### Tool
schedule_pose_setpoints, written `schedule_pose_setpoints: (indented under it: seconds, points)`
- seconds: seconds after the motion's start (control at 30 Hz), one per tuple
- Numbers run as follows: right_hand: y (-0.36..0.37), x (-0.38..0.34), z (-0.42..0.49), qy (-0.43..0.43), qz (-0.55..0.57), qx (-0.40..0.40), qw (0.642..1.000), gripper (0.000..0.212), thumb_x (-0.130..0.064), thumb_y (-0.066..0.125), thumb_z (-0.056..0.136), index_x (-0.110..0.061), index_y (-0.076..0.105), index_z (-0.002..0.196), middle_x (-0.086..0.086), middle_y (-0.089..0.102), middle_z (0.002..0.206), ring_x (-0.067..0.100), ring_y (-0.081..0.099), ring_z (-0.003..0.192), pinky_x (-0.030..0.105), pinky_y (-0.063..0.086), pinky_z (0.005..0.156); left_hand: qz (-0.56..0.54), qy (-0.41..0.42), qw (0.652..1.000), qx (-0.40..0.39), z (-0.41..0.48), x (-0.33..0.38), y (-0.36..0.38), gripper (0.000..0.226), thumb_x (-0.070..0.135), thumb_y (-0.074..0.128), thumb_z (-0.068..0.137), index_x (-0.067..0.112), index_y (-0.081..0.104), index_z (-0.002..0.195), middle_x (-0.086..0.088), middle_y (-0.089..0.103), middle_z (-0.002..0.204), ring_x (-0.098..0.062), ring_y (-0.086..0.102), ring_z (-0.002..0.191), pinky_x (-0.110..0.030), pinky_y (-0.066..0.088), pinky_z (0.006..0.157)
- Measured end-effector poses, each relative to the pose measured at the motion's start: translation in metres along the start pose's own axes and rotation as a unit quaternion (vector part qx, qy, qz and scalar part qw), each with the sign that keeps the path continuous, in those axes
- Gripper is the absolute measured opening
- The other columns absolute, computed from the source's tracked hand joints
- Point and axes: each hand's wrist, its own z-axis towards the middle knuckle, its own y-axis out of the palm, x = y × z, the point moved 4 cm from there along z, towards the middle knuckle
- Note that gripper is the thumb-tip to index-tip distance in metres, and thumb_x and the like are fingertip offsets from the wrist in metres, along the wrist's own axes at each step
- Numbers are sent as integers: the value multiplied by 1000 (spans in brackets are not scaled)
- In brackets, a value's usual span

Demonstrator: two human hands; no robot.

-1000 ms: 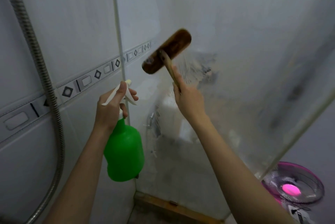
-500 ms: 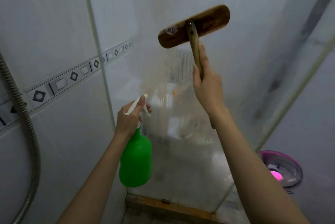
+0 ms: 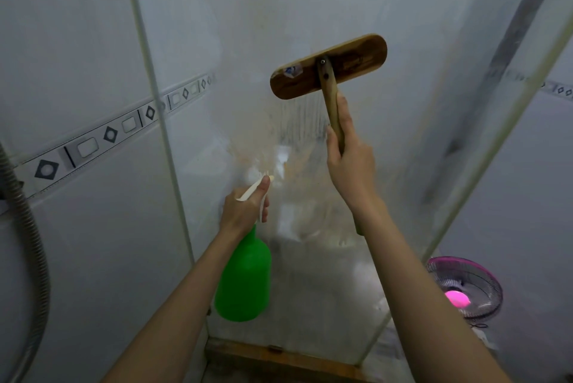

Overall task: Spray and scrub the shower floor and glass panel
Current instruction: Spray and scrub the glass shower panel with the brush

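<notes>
A cloudy glass panel (image 3: 310, 10) fills the middle of the view, streaked where it has been scrubbed. My right hand (image 3: 348, 162) grips the wooden handle of a scrub brush (image 3: 328, 67), whose long wooden head lies flat against the glass, tilted up to the right. Lower left of it, my left hand (image 3: 246, 207) holds the white trigger head of a green spray bottle (image 3: 245, 283), which hangs upright close to the glass. A strip of wet shower floor shows at the bottom, below the panel.
White wall tiles with a diamond-pattern border (image 3: 108, 134) stand on the left. A metal shower hose (image 3: 31, 258) hangs at the far left. A wooden threshold (image 3: 279, 361) runs under the glass. Beyond the panel's right edge sits a pink fan (image 3: 465, 289).
The brush swept right and up across the glass, levelled out, then came slightly lower. My left hand with the bottle shifted right toward the panel. The view turned right.
</notes>
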Motion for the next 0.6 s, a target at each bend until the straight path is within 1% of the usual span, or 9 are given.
schedule_pose_setpoints:
  seconds: [0.07,0.1,0.17,0.23,0.27,0.37,0.4,0.5,0.6]
  points:
    - [1,0,-1,2,6,-1,1000,59,-29,41,103,-37,12,153,4,66,86,12,50,49,30,49,47,6,8,1000,-14,1,0,-1,58,48,54,100,1,73,71,-12,72,63,-21,71,63,-29,57,70]
    - [1,0,-1,3,8,-1,1000,59,-29,41,103,-37,11,153,3,65,83,12,49,49,28,46,46,0,10,1000,-23,0,1,0,58,46,54,101,-1,73,72,-15,72,65,-22,72,64,-29,57,71]
    - [2,1,-2,4,12,1,1000,59,-29,41,103,-37,11,153,3,62,77,11,46,47,23,40,45,-19,11,999,-29,-2,5,2,58,44,56,100,-4,68,69,-20,67,62,-24,65,57,-29,54,63]
    - [2,2,-3,5,13,2,1000,58,-28,42,103,-37,12,153,4,59,72,12,46,46,27,42,44,-33,14,999,-15,-5,9,3,55,42,58,99,-1,65,66,-17,61,59,-22,58,50,-26,50,55]
    - [2,3,-3,5,13,2,1000,58,-28,42,103,-37,12,153,5,59,70,14,46,46,31,45,44,-30,15,999,-8,-4,9,2,54,42,58,99,-1,65,66,-15,62,59,-21,59,49,-25,50,55]
    - [4,3,-5,0,8,-1,1000,59,-28,42,103,-37,12,152,7,61,73,17,48,47,34,47,45,-22,19,999,-29,-1,9,0,57,44,55,101,-1,71,71,-17,71,65,-24,71,62,-33,58,72]
    - [4,4,-5,-1,9,0,1000,59,-28,42,103,-37,11,152,8,61,74,18,48,47,34,48,45,-27,19,999,-38,-1,9,1,57,44,54,101,-1,71,71,-17,71,64,-26,71,63,-36,57,74]
    - [5,4,-6,-1,16,0,1000,59,-28,42,103,-39,9,152,10,63,76,21,49,47,38,49,46,-38,20,999,-14,-5,12,1,56,45,56,100,2,67,66,-13,64,57,-23,64,54,-36,54,68]
    - [6,6,-6,-8,14,-1,1000,59,-28,41,103,-38,10,152,9,63,75,18,50,46,32,48,45,-24,40,999,8,-3,14,-3,56,52,55,96,6,72,69,-7,71,63,-20,70,63,-35,56,75]
